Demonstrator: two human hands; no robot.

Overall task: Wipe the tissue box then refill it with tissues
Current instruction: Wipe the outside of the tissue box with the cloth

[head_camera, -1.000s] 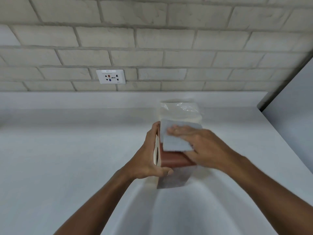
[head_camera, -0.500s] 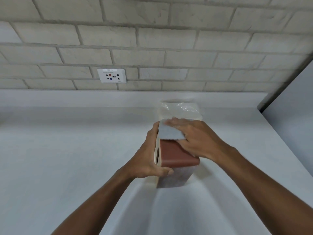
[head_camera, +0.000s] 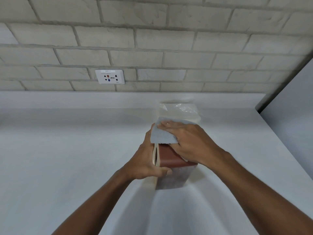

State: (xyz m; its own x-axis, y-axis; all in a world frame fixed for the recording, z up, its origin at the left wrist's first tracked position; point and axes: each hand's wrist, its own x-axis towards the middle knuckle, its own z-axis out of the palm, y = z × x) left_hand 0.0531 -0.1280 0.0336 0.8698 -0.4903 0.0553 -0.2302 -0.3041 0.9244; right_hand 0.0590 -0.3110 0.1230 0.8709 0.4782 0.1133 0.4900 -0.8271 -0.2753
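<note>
A brown tissue box (head_camera: 171, 158) with a pale patterned end stands on the white counter (head_camera: 67, 150), tilted onto its side. My left hand (head_camera: 149, 160) grips its left side, thumb hooked over the near edge. My right hand (head_camera: 191, 143) presses a light blue cloth (head_camera: 162, 134) flat against the box's upper face near the far end, fingers straight. Behind the box stands a clear plastic pack of tissues (head_camera: 179, 111), partly hidden by the cloth and my right hand.
A brick wall with a white power socket (head_camera: 109, 76) rises behind the counter. A grey panel (head_camera: 291, 106) closes off the right rear corner. The counter's raised back ledge (head_camera: 84, 99) runs along the wall.
My right hand has slid the blue cloth along the box's upper face toward the far end, uncovering more brown surface. My left hand keeps the same grip.
</note>
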